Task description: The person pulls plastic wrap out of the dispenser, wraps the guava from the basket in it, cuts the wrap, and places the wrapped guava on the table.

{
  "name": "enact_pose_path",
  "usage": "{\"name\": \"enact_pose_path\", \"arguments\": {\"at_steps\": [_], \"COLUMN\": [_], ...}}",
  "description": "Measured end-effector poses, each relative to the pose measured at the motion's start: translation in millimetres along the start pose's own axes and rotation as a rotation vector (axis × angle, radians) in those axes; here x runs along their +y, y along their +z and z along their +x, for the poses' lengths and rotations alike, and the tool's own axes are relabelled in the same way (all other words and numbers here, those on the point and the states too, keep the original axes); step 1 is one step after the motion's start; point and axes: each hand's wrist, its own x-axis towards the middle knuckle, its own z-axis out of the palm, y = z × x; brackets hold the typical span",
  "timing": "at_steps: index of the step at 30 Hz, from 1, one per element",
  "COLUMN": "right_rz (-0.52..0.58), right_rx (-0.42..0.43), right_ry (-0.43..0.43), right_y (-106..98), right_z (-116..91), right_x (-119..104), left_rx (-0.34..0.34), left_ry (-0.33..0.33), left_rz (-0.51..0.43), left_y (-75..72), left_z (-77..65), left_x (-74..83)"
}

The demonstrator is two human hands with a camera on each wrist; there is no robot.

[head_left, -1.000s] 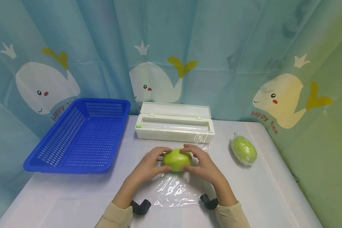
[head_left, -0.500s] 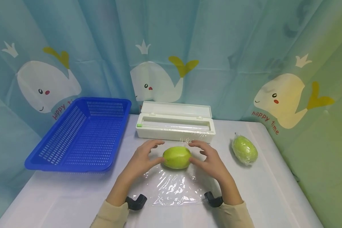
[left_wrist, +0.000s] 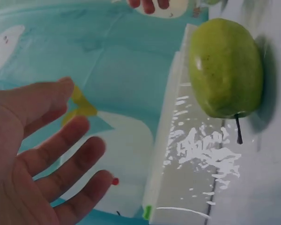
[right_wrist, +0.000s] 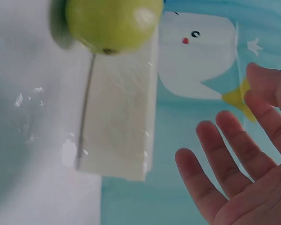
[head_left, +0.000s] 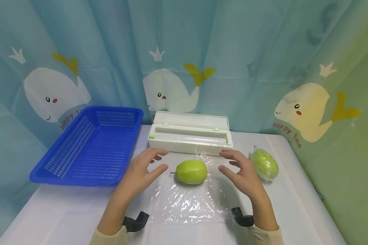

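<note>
A green pear with a thin dark stem lies on its side on a sheet of clear plastic wrap. To its left my left hand hovers with relaxed fingers, apart from the fruit. On the other side my right hand is likewise off it, fingers loosely bent and holding nothing. The left wrist view shows the pear with its stem toward the camera. From the right wrist the pear's blossom end is visible. The wrap runs back to a white dispenser box behind the fruit.
The dispenser's lid is raised, with a film roll inside. A blue plastic basket stands at left. Another pear, wrapped in film, lies right of my right hand. A whale-print curtain hangs behind the table.
Both hands have let go of the pear and drawn apart, left hand to the left and right hand to the right. The pear stays on the wrap.
</note>
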Motion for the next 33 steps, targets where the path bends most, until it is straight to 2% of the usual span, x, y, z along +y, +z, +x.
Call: {"name": "enact_pose_path", "arguments": {"at_steps": [3, 6, 10, 13, 16, 19, 24, 29, 31, 33], "right_rz": [-0.017, -0.053, -0.088, -0.073, -0.103, -0.173, -0.306, -0.365, -0.374, -0.391], "right_rx": [-0.002, -0.049, -0.23, -0.436, -0.59, -0.651, -0.63, -0.594, -0.576, -0.544], "right_ry": [-0.015, -0.018, 0.028, 0.105, 0.167, 0.186, 0.139, 0.094, 0.069, 0.033], "right_y": [-7, -12, -16, -13, -4, 4, 2, -2, -2, -2], "right_z": [-5, -12, -31, -46, -53, -57, -71, -88, -93, -97], "right_x": [-3, -1, 7, 15, 18, 14, 1, 5, 9, 11], "left_rx": [-0.112, -0.284, -0.489, -0.569, -0.567, -0.534, -0.495, -0.435, -0.431, -0.432], "left_ry": [-0.001, 0.003, 0.023, -0.007, -0.043, -0.055, -0.019, 0.057, 0.052, 0.012], "left_rz": [-0.003, 0.017, 0.027, 0.016, 0.028, 0.06, 0.089, 0.112, 0.106, 0.105], "left_y": [0.7, 6.1, 13.8, 20.4, 28.0, 32.4, 36.1, 33.4, 31.4, 30.4], "left_z": [-7.4, -13.3, -27.7, -41.2, -53.8, -62.9, -73.2, -78.8, -80.1, -82.2], "left_x": [3.0, -2.9, -14.8, -23.7, -31.9, -36.3, -35.0, -36.3, -36.0, -34.8]}}
